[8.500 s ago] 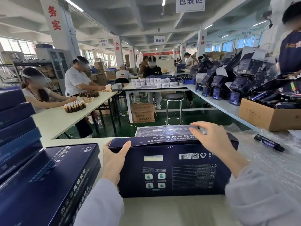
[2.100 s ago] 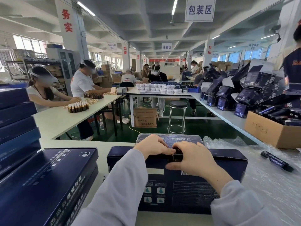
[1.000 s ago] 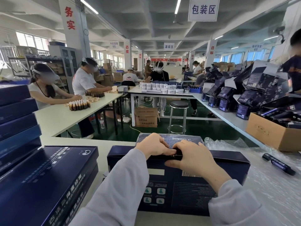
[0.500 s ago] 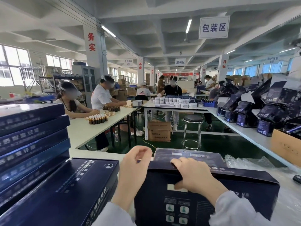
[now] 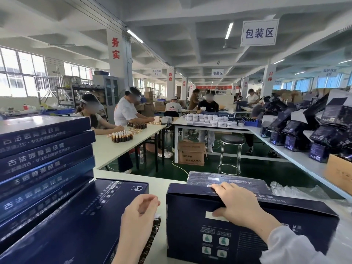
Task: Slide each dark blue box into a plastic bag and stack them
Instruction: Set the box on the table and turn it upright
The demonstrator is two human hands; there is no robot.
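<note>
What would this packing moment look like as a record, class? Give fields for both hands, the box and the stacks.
Right hand: grips the upright box by its top edge
Left hand: raised beside that box, fingers loosely curled; hold unclear
Behind: flat box, seemingly in plastic
Left side: stack of boxes
Right side: clear plastic on the table

White table (image 5: 158, 184) bears dark blue boxes (image 5: 190, 223), plastic bags (image 5: 297, 192).
</note>
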